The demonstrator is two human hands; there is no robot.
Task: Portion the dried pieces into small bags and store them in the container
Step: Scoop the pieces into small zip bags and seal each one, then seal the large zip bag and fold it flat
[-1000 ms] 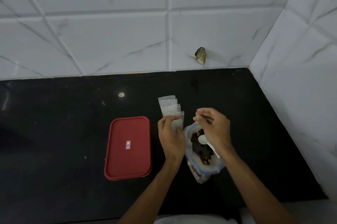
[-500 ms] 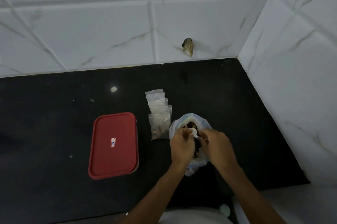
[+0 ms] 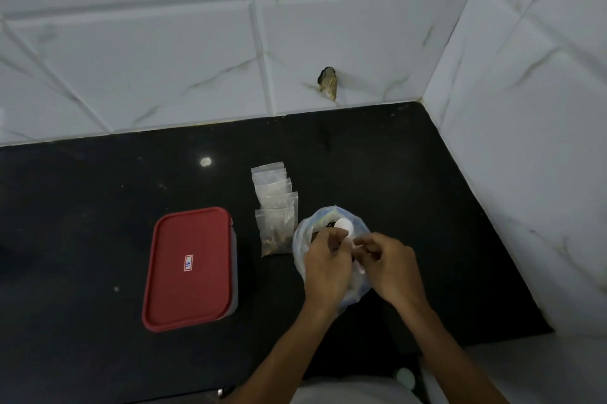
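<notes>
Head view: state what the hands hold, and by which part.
Right hand pinches the white spoon by its handle, above the large bag. Left hand curls beside its neck; grip unclear.

Four small bags (image 3: 277, 206), one container (image 3: 184, 232) (lidded)

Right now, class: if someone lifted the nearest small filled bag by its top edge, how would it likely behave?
The small bag looks like thin clear plastic, so it would probably flop and hang. Its dark pieces sit at the near end, so that end likely sags. Lying flat on the counter, it should slide, not roll.
</notes>
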